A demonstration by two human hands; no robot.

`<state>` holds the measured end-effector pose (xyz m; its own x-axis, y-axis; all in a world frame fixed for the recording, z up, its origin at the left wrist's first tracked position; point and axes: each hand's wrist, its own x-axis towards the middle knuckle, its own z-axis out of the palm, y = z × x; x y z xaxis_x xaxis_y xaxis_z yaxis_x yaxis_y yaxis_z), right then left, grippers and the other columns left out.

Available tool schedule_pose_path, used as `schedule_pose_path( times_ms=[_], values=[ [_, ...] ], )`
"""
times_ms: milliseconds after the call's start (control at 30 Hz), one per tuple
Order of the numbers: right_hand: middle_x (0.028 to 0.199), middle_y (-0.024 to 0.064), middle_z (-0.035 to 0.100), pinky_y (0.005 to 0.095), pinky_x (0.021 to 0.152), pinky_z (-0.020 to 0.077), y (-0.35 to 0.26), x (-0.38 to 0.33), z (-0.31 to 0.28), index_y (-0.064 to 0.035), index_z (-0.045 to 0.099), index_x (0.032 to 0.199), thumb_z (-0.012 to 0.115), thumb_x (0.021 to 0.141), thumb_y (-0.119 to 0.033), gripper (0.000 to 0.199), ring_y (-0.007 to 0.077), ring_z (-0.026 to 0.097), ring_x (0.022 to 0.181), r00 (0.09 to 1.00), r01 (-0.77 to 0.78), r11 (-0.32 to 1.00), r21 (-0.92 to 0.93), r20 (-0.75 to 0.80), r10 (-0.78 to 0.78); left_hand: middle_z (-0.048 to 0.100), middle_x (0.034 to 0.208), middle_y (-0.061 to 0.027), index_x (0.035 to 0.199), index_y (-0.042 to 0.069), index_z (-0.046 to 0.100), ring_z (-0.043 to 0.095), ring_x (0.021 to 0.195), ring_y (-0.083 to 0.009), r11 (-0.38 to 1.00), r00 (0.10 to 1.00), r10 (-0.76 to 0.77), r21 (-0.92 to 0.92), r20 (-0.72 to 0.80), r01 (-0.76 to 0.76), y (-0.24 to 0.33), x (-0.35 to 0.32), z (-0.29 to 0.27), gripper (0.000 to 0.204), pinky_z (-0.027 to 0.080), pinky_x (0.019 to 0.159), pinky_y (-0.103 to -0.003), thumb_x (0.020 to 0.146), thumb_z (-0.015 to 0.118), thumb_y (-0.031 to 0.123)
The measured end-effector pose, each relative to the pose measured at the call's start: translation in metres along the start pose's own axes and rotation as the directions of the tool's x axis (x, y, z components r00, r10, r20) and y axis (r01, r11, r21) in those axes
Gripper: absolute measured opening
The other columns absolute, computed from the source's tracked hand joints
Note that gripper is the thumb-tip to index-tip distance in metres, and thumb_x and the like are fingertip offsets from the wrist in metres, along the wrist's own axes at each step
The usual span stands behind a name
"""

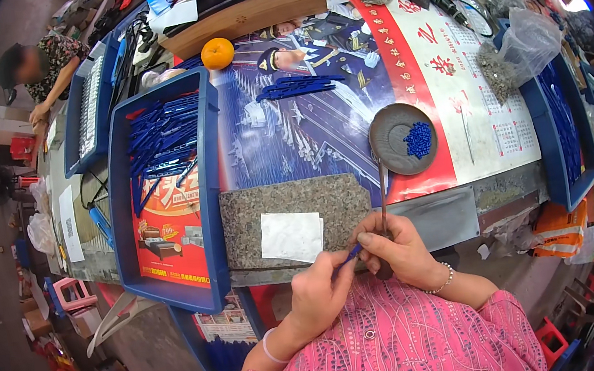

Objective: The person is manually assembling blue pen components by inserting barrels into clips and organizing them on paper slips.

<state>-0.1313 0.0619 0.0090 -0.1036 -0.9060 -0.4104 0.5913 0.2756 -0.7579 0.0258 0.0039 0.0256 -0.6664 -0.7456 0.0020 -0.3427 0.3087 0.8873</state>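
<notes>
My left hand (317,292) pinches a slim blue stick (350,257) in front of my pink patterned shirt. Close beside it, my right hand (403,250) is closed around a thin-shafted tool (383,201) with a dark rounded handle; its fingertips also meet the blue stick's far end. The tool's tip reaches the near edge of a round dark dish (385,134) containing small blue pieces (418,140). Just beyond my hands, folded white paper (291,236) lies on a speckled stone slab (291,195). A bunch of slim blue sticks (300,86) rests farther back on a poster.
A blue tray (122,229) of blue sticks stands left; another blue tray (584,176) is at the right edge. An orange (218,53) sits by a wooden box (247,22). Plastic bags (531,42) lie at the back right. Another person (48,64) is far left.
</notes>
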Motion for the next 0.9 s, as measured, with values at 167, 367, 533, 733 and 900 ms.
schedule_pose_path(
  times_ms=[167,367,533,733,900],
  values=[
    [0.067,0.0039,0.055,0.0196,0.046,0.0394,-0.003,0.006,-0.003,0.0014,0.054,0.094,0.055,0.091,-0.013,0.015,0.0076,0.049,0.051,0.999,-0.029,0.998,-0.061,0.023,0.031,0.065,0.079,-0.0138,0.095,-0.002,0.050,0.063,0.059,-0.0154,0.517,0.802,-0.442,-0.617,0.402,0.594,0.001,0.008,-0.013,0.012,0.051,0.052,-0.023,0.086,0.056,0.002],
    [0.067,0.0039,0.055,0.0194,0.046,0.0383,-0.011,0.016,-0.009,0.0016,0.054,0.092,0.057,0.090,-0.014,0.016,0.0071,0.048,0.050,0.995,-0.097,0.994,0.054,0.013,0.097,0.065,0.082,-0.0141,0.097,0.003,0.047,0.063,0.062,-0.0142,0.261,0.681,-0.379,-0.634,0.627,0.728,-0.004,0.028,-0.019,0.009,0.050,0.054,-0.023,0.091,0.050,0.010],
    [0.067,0.0037,0.054,0.0190,0.046,0.0381,-0.019,0.024,-0.016,0.0015,0.054,0.091,0.058,0.089,-0.014,0.016,0.0067,0.047,0.050,0.994,-0.104,0.990,0.090,-0.022,0.106,0.065,0.082,-0.0140,0.100,0.003,0.047,0.060,0.058,-0.0130,0.103,0.623,-0.304,-0.625,0.721,0.773,-0.012,0.040,-0.015,0.013,0.047,0.050,-0.021,0.092,0.048,0.013],
    [0.068,0.0036,0.055,0.0185,0.047,0.0389,-0.030,0.027,-0.025,0.0016,0.055,0.093,0.058,0.089,-0.012,0.015,0.0064,0.048,0.051,0.994,-0.095,0.992,0.084,-0.040,0.098,0.065,0.083,-0.0133,0.101,0.002,0.052,0.058,0.056,-0.0152,0.597,0.776,-0.450,-0.498,0.441,0.629,0.004,0.046,-0.005,0.016,0.044,0.046,-0.024,0.088,0.057,0.009],
    [0.071,0.0043,0.056,0.0193,0.049,0.0402,-0.034,0.023,-0.033,0.0017,0.055,0.096,0.057,0.088,-0.010,0.014,0.0068,0.049,0.053,0.996,-0.084,0.995,0.061,-0.028,0.086,0.063,0.079,-0.0146,0.091,0.000,0.059,0.061,0.061,-0.0219,0.948,0.975,0.199,0.231,0.098,-0.217,0.004,0.052,-0.003,0.021,0.048,0.053,-0.028,0.073,0.070,0.002]
  ],
)
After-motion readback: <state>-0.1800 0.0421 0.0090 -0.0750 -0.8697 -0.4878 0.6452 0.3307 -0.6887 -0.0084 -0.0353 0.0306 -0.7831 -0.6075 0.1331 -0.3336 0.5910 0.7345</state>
